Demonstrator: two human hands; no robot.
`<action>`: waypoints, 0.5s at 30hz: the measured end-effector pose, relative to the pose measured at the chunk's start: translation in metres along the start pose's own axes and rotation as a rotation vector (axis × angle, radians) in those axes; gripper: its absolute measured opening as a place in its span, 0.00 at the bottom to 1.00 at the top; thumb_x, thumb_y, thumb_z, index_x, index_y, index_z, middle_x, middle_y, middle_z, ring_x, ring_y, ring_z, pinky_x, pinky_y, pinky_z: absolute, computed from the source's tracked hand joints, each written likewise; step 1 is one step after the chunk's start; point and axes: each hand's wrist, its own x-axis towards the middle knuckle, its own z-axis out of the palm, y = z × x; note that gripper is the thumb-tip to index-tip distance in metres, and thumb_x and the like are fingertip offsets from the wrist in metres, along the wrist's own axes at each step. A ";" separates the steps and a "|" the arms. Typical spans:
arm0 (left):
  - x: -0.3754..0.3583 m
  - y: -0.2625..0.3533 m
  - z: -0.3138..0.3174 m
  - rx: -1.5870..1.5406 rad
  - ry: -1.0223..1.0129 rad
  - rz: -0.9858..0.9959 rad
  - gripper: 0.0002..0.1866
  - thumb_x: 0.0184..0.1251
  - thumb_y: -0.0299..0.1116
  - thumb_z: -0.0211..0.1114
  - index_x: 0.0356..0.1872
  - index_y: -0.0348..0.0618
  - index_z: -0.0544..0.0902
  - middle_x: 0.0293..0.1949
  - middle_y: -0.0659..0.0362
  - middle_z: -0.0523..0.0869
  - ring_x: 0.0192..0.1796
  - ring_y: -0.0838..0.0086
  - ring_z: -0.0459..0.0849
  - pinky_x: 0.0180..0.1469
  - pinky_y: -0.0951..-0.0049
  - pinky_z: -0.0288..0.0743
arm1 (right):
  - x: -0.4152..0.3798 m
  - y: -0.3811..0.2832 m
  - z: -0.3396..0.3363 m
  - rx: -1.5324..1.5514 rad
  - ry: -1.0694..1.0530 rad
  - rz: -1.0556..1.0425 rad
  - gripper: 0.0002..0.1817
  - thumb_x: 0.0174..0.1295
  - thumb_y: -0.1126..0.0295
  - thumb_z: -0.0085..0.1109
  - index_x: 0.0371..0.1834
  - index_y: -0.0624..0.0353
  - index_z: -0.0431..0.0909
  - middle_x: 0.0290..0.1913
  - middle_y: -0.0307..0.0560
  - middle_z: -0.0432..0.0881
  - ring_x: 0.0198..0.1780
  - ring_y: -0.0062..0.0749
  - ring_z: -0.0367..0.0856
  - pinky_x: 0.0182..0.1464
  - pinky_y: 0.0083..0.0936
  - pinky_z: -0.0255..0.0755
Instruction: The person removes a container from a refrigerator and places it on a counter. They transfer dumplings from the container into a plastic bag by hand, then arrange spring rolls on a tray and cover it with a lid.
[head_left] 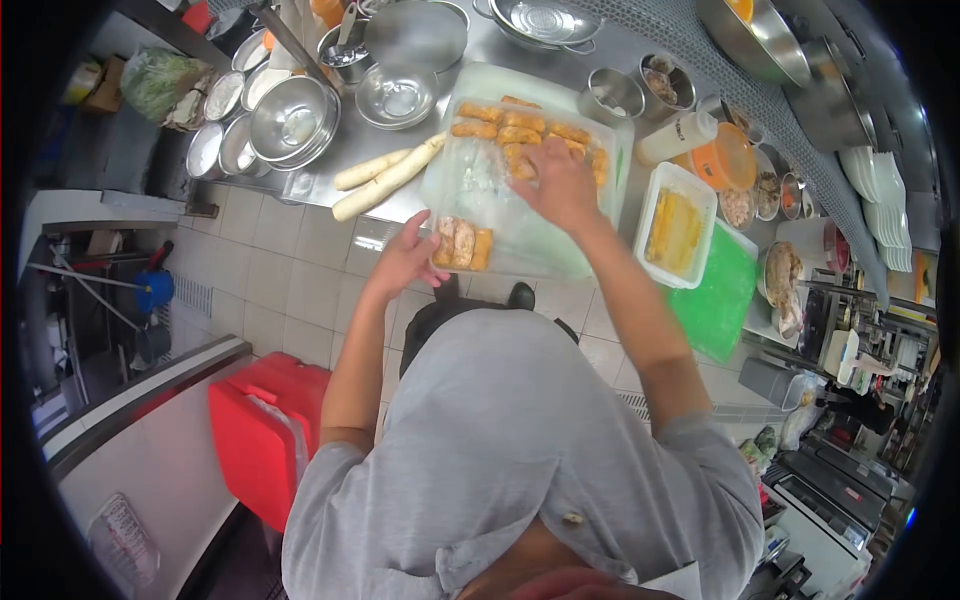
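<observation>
Orange-brown rolls (520, 120) lie in rows at the far side of a translucent white tray (500, 240) on the steel counter. My right hand (560, 180) reaches over them from the right, its fingers bent down onto a roll, the fingertips partly hidden. A small group of rolls (462, 245) sits at the tray's near left corner. Beside that group is my left hand (405, 262), fingers apart, with nothing held in it. Two long white radishes (385, 182) lie left of the tray.
Steel bowls (290, 120) crowd the left of the counter. To the right stand a white container of yellow strips (675, 225), a green board (715, 290), a squeeze bottle (680, 138) and an orange-lidded tub (722, 157). A red bin (262, 430) is on the floor at left.
</observation>
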 end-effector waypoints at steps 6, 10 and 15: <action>-0.003 0.009 0.009 -0.005 0.040 -0.001 0.38 0.82 0.41 0.57 0.83 0.43 0.50 0.53 0.45 0.87 0.34 0.61 0.92 0.33 0.70 0.88 | 0.008 0.010 0.026 -0.091 -0.085 0.047 0.24 0.59 0.58 0.68 0.57 0.56 0.78 0.53 0.56 0.81 0.49 0.55 0.85 0.49 0.49 0.81; -0.004 0.009 0.010 -0.022 0.055 -0.023 0.38 0.82 0.41 0.57 0.83 0.44 0.49 0.54 0.44 0.87 0.34 0.61 0.92 0.33 0.69 0.89 | -0.035 -0.009 0.014 0.021 -0.209 0.114 0.26 0.59 0.57 0.67 0.57 0.59 0.74 0.50 0.59 0.81 0.48 0.56 0.87 0.47 0.48 0.83; 0.000 0.007 0.009 0.001 0.074 -0.025 0.38 0.82 0.40 0.57 0.83 0.43 0.48 0.53 0.44 0.87 0.33 0.61 0.92 0.33 0.68 0.90 | -0.066 -0.042 -0.008 0.146 -0.505 0.053 0.28 0.62 0.52 0.67 0.58 0.61 0.74 0.52 0.61 0.81 0.48 0.60 0.87 0.47 0.48 0.83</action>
